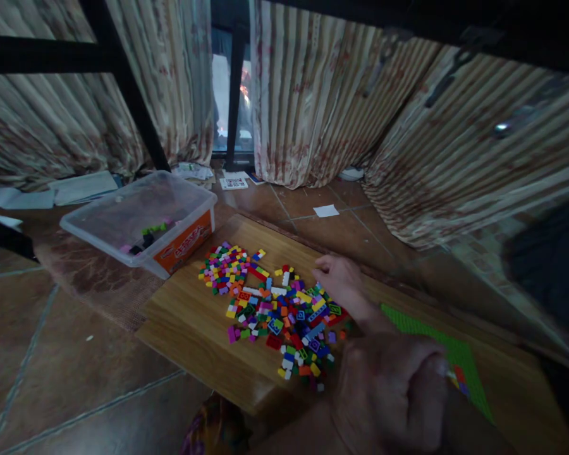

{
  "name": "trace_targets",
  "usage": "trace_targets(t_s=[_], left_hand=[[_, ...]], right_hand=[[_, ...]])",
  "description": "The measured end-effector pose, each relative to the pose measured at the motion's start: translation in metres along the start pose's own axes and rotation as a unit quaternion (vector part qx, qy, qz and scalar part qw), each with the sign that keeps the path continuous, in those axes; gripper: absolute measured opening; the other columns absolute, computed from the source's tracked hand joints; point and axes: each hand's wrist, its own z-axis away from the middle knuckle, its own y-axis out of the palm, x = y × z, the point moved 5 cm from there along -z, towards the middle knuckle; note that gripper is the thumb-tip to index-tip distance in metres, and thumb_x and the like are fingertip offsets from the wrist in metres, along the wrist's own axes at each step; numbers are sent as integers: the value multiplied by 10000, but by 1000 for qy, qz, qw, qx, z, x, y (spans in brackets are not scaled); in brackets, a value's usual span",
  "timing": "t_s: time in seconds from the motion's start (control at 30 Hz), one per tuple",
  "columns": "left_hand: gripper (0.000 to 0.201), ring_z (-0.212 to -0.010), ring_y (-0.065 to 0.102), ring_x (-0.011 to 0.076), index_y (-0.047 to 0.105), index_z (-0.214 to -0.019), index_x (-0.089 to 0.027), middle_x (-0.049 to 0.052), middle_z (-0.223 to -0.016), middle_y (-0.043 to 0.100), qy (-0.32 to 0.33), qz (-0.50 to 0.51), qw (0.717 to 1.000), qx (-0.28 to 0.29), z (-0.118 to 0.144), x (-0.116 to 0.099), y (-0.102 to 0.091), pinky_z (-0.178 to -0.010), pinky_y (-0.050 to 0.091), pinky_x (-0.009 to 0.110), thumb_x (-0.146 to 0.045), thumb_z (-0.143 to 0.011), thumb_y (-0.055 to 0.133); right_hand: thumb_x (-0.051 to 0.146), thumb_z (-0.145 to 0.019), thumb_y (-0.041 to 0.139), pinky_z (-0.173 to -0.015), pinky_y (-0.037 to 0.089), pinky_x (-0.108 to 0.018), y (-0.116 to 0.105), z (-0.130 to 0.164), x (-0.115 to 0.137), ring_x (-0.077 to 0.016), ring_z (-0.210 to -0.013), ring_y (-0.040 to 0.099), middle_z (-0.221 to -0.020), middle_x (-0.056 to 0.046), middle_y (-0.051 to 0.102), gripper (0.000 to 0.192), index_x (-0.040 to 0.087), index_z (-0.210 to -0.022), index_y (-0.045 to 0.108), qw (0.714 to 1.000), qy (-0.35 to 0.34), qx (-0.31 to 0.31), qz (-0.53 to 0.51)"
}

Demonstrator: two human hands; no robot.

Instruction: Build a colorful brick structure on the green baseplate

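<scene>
Loose toy building bricks [289, 316] in many colours lie in a spread pile on the wooden table. My right hand [344, 281] is at the pile's far right edge, its fingers curled; whether a brick is between them is hidden. Closer to the camera, my left hand [389, 385] crosses in front of my right forearm. Its fingers are bent inward, and I cannot make out what they hold. Beyond it lies a green baseplate [436, 341], partly covered by my hands. A few orange, purple and yellow bricks [459, 380] show beside the left thumb, on or above the baseplate.
A clear plastic box [137, 215] with an orange label and a few bricks inside stands at the table's left end. The wooden table [194, 335] stands on a tiled floor. Papers [326, 211] lie on the floor before striped curtains [308, 95]. A dark frame [128, 82] rises at left.
</scene>
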Motion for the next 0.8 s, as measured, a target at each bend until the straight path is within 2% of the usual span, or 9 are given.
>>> trace_targets(t_s=[0.03, 0.17, 0.27, 0.33, 0.4, 0.47, 0.57, 0.67, 0.8], left_hand=[[193, -724, 703, 152, 649, -986, -181, 43, -828, 744, 9, 41, 999, -11, 0, -3, -5, -687, 566, 247, -199, -908, 473], [207, -724, 673, 129, 644, -1053, -181, 41, -865, 720, -18, 39, 998, -35, -1, -4, -19, -690, 539, 239, -135, -920, 493], [211, -645, 613, 100, 646, -1079, -186, -5, -745, 653, -20, 53, 996, -71, -4, 3, -22, -656, 508, 216, -149, -933, 499], [188, -622, 587, 93, 650, -1057, -182, -26, -688, 611, -44, 53, 996, -63, -5, 8, -14, -637, 491, 203, -186, -945, 500], [183, -631, 589, 100, 656, -1029, -181, -25, -682, 608, -82, 33, 996, -12, -4, 13, 3, -621, 480, 201, -231, -949, 499], [203, -642, 600, 113, 666, -1030, -190, -16, -706, 634, -121, -5, 990, 75, 1, 18, 26, -602, 470, 206, -256, -945, 494], [248, -581, 590, 119, 671, -1085, -208, -14, -708, 664, -162, -74, 960, 215, 16, 24, 63, -545, 436, 214, -251, -929, 484], [295, -543, 585, 125, 660, -1145, -205, 3, -749, 701, -168, -122, 931, 301, 33, 29, 91, -522, 422, 227, -245, -923, 470], [322, -584, 624, 140, 649, -1177, -194, 36, -829, 740, -158, -164, 911, 342, 43, 30, 108, -547, 447, 235, -245, -933, 446]], right_hand=[[204, -781, 640, -814, 505, -330, -5, 5, 2, -213, -830, 694, -860, -77, 760, 145, 167, -884, 734, 1000, 6, -13, -21], [366, -872, 597, -761, 535, -252, -32, 47, 3, -145, -825, 690, -932, -6, 750, 262, 207, -1057, 693, 983, 26, -86, -162], [433, -875, 583, -628, 554, -246, -52, 102, -18, -144, -713, 686, -863, 2, 736, 279, 218, -1027, 677, 951, 72, -154, -257], [449, -860, 592, -549, 547, -257, -65, 146, -45, -153, -623, 673, -789, -6, 722, 281, 205, -979, 665, 933, 105, -197, -281], [450, -792, 671, -549, 554, -280, -79, 188, -84, -170, -582, 669, -711, -13, 711, 307, 187, -950, 674, 904, 171, -254, -299], [469, -756, 698, -585, 570, -313, -93, 221, -126, -197, -609, 687, -724, -41, 726, 378, 162, -976, 683, 878, 228, -296, -299], [464, -786, 647, -620, 570, -346, -110, 247, -172, -227, -676, 704, -788, -89, 749, 437, 126, -1061, 681, 881, 262, -317, -232], [393, -826, 578, -704, 570, -368, -116, 246, -189, -242, -783, 717, -926, -121, 760, 407, 125, -1115, 680, 913, 250, -290, -142], [297, -870, 487, -854, 550, -404, -114, 234, -181, -246, -919, 713, -1042, -123, 747, 360, 155, -1137, 682, 944, 206, -256, -41]])
